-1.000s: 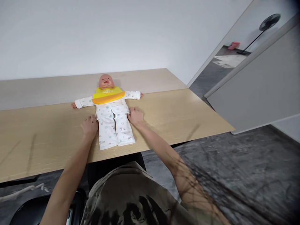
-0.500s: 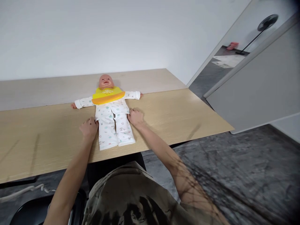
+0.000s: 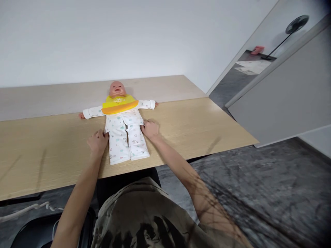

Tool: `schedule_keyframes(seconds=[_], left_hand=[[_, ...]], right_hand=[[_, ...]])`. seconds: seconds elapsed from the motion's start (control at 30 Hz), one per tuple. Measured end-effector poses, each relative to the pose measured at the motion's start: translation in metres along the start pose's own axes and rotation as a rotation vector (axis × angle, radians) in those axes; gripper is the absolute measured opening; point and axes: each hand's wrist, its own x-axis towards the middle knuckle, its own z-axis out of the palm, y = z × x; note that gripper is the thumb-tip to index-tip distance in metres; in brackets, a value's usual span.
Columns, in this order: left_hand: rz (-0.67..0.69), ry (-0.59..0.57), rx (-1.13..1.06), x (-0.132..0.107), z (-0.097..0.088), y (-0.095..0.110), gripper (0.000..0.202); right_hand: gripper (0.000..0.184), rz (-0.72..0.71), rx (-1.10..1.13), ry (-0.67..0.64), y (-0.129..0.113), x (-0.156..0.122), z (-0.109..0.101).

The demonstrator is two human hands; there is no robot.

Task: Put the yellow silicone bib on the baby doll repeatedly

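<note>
A baby doll [image 3: 117, 89] lies on its back on the wooden table, head toward the wall and arms spread. It wears a white patterned top [image 3: 131, 116], matching trousers [image 3: 119, 144] and a yellow bib [image 3: 120, 104] with an orange lower edge. My left hand [image 3: 98, 141] is closed at the top's lower left corner, its fingers pinching the hem. On the other side, my right hand [image 3: 150, 128] grips the lower right corner of the same hem. The fingertips of both hands are partly hidden.
The table [image 3: 186, 127] runs to a right corner beside a grey panel [image 3: 284, 93]. A white wall [image 3: 103, 38] stands behind it. A black chair [image 3: 33, 230] is below left, near a white cable [image 3: 23, 210]. A fan [image 3: 297, 24] stands beyond the doorway.
Almost nothing differs. Both hands stay at the hem of the doll's top, and the view has shifted very slightly.
</note>
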Motion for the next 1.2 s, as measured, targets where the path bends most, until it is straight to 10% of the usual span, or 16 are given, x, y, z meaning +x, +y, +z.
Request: schedule_keyframes(seconds=[0.77,1.0,1.2], left_hand=[[0.062,0.225,-0.626,0.026,0.019,-0.014,0.046],[-0.016,0.351,-0.836,0.09,-0.008,-0.001,0.023],[-0.147,0.321,-0.88,0.173,-0.015,0.031,0.025]], right_hand=[[0.025,-0.082,0.346,-0.054,0.028,0.01,0.003],[0.034,-0.107,0.86,-0.085,0.062,0.06,-0.018],[0.023,-0.036,1.287,0.068,0.038,0.149,-0.037]])
